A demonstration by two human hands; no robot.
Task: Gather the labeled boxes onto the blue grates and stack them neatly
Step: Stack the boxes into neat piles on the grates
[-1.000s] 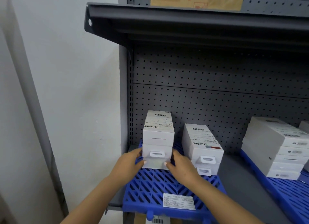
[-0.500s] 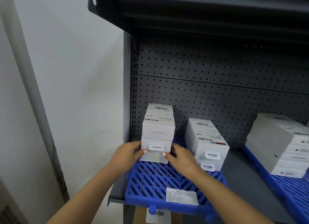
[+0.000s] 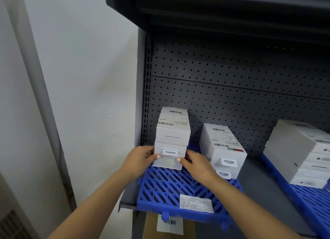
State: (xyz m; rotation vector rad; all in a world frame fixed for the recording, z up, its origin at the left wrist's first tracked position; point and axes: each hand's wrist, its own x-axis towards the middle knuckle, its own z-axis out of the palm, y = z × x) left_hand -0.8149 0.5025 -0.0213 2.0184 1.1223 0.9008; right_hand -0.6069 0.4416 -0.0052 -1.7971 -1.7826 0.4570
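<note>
Both hands are at the left stack of white cardboard boxes on the slotted blue plastic grate: the left hand grips the stack's left side and the right hand its right side, thumbs pressed on the front face of the lower boxes, fingers curled round the sides. This stack stands at the back left corner of the grate and looks three boxes high; its top box carries a printed barcode label, the middle one shows a white hang tab, and the bottom one sits slightly forward of those above. The step in hand seems to be squaring the stack, which would go best by pressing evenly from both sides and easing the lower boxes back until the fronts sit flush, keeping the top box from tipping. To the right on the same grate, apart from the first stack, is a second stack of labeled white boxes, turned at a slight angle, with two hang tabs showing. A white paper tag lies near the grate's front edge. Further right, across a bare strip of dark grey metal shelf, a second blue grate holds a taller pile of white boxes, cut off at the frame's edge.
</note>
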